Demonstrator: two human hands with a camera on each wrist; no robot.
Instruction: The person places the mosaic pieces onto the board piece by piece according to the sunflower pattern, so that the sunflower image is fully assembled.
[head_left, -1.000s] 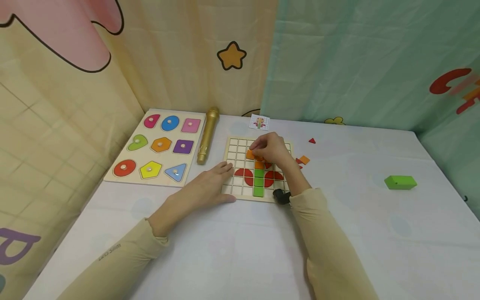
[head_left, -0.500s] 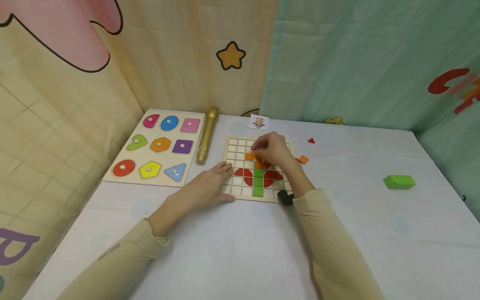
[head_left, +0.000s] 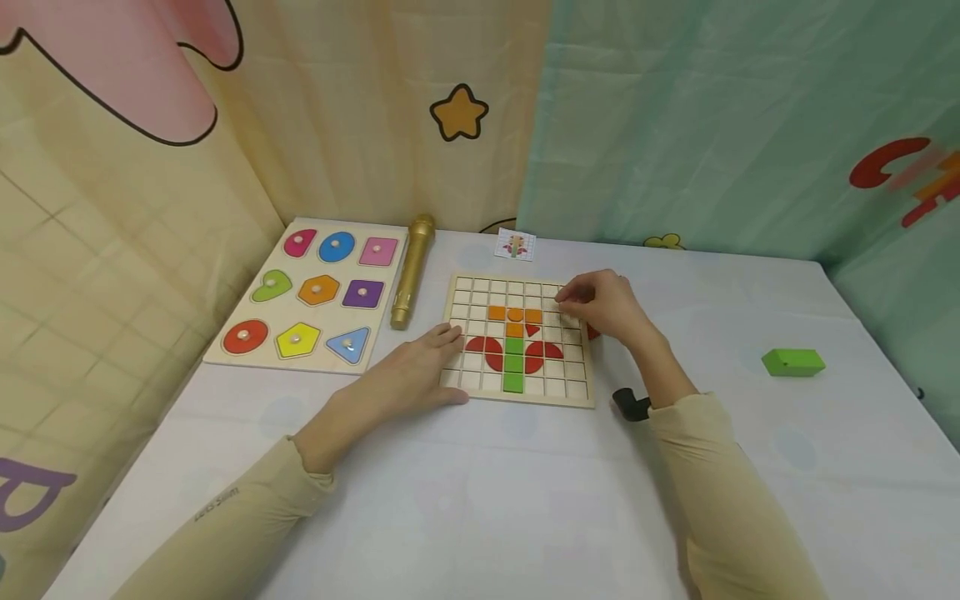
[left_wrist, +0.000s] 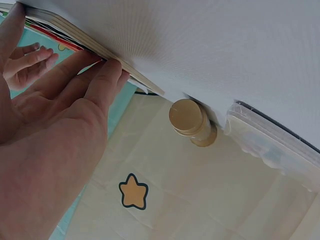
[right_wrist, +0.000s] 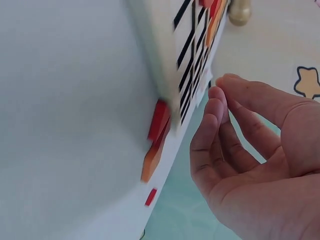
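Note:
My left hand rests at the left side of a wooden grid board, its fingers on the edge and the thumb by the near corner. On the board lie green squares in a column, orange squares, an orange round piece, red curved pieces and a red triangle. Over the board's right edge hovers my right hand, fingers loosely bent, with nothing visible between thumb and fingertips. Below it, the right wrist view shows loose red and orange pieces beside the board.
A knobbed shape puzzle and a gold microphone lie to the left. Behind the board is a small pattern card. A green block sits far right. Curtains border the table's back.
My right hand has moved right, off the middle of the pattern, after releasing an orange piece there. Orange pieces now lie in a row with the round one in the middle. My left hand stays put.

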